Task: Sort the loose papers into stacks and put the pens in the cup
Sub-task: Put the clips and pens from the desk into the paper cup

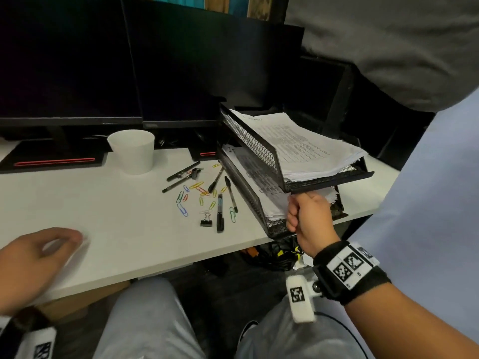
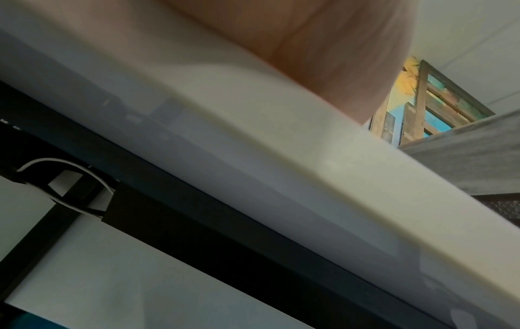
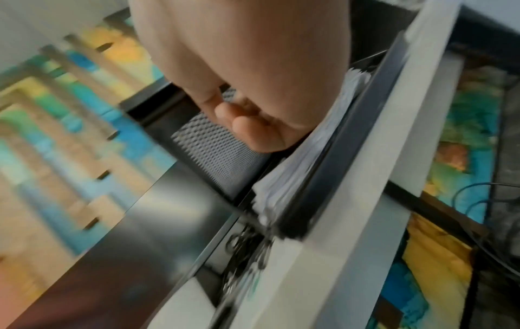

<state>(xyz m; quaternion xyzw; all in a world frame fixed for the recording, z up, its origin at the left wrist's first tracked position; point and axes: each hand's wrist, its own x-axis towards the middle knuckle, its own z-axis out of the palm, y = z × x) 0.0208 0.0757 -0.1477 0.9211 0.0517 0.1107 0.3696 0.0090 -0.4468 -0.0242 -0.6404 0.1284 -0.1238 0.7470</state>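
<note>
A white cup (image 1: 132, 151) stands empty on the white desk (image 1: 103, 203). Right of it lie several black pens (image 1: 181, 172) and a marker (image 1: 220, 216). A black two-tier mesh tray (image 1: 248, 143) at the desk's right end holds paper stacks: the upper stack (image 1: 298, 141) and the lower stack (image 1: 248, 172). My right hand (image 1: 305, 211) sits curled at the lower tier's front, just under the upper tier's edge. In the right wrist view its fingertips (image 3: 247, 126) fold into the palm with nothing between them, beside the paper edges (image 3: 298, 178). My left hand (image 1: 39, 255) rests relaxed on the desk's near left.
Coloured paper clips (image 1: 197, 190) and a black binder clip (image 1: 206, 221) are scattered among the pens. Two dark monitors (image 1: 103, 60) line the back of the desk. A person in a grey top (image 1: 388, 47) stands close at the right. Cables (image 1: 272, 255) hang under the desk.
</note>
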